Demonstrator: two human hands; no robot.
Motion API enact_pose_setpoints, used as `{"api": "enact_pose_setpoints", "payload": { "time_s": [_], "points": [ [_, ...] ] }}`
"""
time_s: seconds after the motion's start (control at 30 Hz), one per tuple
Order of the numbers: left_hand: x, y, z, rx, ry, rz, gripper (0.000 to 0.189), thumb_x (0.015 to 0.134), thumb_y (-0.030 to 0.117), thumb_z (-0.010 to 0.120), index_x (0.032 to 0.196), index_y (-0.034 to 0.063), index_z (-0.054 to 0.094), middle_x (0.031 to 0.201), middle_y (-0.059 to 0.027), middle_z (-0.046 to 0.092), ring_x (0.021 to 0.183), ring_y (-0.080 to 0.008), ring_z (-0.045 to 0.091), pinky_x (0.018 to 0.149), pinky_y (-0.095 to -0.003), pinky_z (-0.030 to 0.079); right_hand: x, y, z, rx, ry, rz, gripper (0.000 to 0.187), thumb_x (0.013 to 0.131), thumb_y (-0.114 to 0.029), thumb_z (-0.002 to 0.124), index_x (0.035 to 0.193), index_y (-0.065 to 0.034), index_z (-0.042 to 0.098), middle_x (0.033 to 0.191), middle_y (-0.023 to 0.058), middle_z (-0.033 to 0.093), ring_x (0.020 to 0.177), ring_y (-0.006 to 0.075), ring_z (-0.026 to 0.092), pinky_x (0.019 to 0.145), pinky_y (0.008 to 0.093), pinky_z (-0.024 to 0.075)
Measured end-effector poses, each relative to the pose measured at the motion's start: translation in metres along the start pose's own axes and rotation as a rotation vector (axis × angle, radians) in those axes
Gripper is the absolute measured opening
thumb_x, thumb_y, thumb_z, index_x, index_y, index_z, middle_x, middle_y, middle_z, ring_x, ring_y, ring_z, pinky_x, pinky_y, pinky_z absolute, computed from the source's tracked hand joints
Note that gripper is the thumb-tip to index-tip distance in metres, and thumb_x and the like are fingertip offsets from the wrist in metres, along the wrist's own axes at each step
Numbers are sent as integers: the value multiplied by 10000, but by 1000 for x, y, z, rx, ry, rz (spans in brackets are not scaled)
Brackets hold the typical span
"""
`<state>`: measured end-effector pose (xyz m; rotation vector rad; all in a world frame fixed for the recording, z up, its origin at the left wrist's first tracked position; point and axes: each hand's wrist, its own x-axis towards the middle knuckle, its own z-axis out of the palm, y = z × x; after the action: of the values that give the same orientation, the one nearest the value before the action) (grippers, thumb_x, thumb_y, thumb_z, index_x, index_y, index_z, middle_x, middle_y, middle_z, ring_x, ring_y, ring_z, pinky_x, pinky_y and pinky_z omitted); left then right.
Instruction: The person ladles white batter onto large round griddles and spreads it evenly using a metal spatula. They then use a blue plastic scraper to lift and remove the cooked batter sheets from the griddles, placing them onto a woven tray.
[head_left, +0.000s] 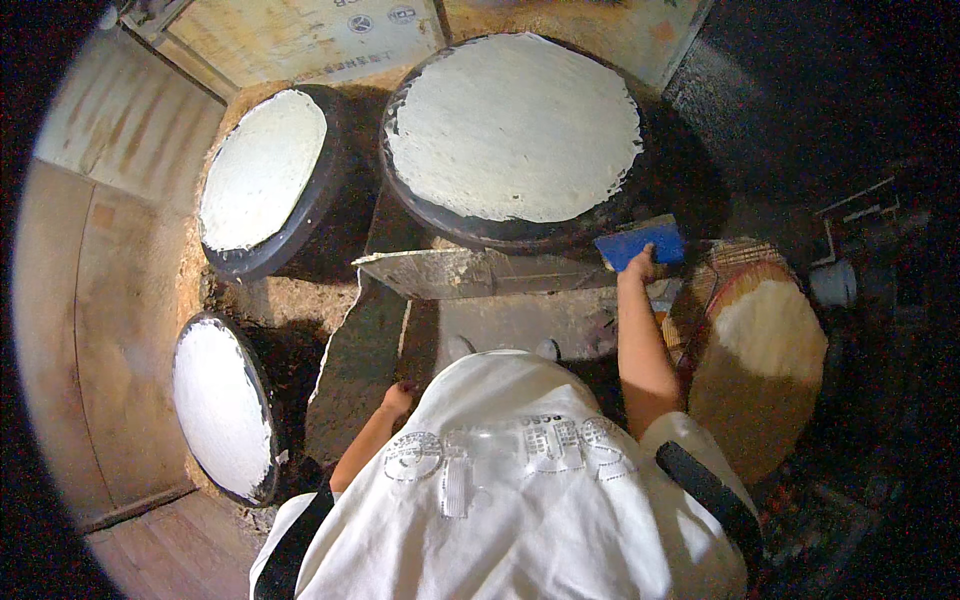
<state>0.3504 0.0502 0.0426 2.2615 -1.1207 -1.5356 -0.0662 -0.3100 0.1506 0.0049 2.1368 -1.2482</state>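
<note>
My right hand (641, 266) grips a blue flat scraper-like tool (645, 241), just off the lower right edge of a large round dark griddle (480, 234). A thin white layer of batter or flatbread (517, 127) covers most of that griddle, its rim ragged. My left hand (400, 397) hangs low beside my white shirt, its fingers curled; whether it holds anything is not visible. Two more round griddles stand on the left, each bearing a white sheet: the upper one (289, 247) and the lower one (271, 480).
A board ledge (450, 274) runs in front of the large griddle. To the right is a round basket-like container (757, 427) with pale contents or a stack (772, 330). Stained panels (300, 41) stand behind the griddles, and a wooden panel (127, 337) is at the left.
</note>
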Motion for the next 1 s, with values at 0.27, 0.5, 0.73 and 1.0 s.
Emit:
{"api": "enact_pose_setpoints", "payload": {
  "time_s": [0.27, 0.5, 0.73, 1.0],
  "points": [
    [-12, 21, 7, 220, -4, -123, 329, 802, 301, 466, 1019, 71, 554, 963, -160, 574, 905, -274, 543, 759, -346, 427, 19, 8, 7, 313, 35, 80, 627, 741, -324, 596, 1222, -51, 300, 1169, 173, 410, 953, 298, 501, 685, 413, 511],
    [-16, 6, -13, 130, 71, -56, 277, 780, 262, 523, 974, 72, 577, 830, -123, 608, 771, -248, 572, 670, -331, 443, -8, -10, -11, 162, -7, -73, 680, 729, -379, 592, 1233, -44, 283, 1177, 173, 403, 956, 294, 499, 717, 417, 496],
    [-13, 92, -14, -212, 144, 101, 227, 815, 224, 507, 816, 3, 559, 682, -60, 554, 642, -121, 494, 587, -272, 403, -66, -45, -78, 433, -685, -82, 514, 765, -275, 576, 1180, -41, 383, 1135, 107, 451, 996, 254, 458, 835, 373, 378],
    [-52, 316, -22, -911, -371, 618, 218, 801, 127, 531, 986, 12, 528, 874, -37, 565, 826, -116, 520, 749, -241, 409, -164, -39, -108, 319, -848, -118, 402, 718, -128, 617, 1072, -39, 448, 1031, 88, 497, 911, 221, 499, 742, 360, 434]
  ]
}}
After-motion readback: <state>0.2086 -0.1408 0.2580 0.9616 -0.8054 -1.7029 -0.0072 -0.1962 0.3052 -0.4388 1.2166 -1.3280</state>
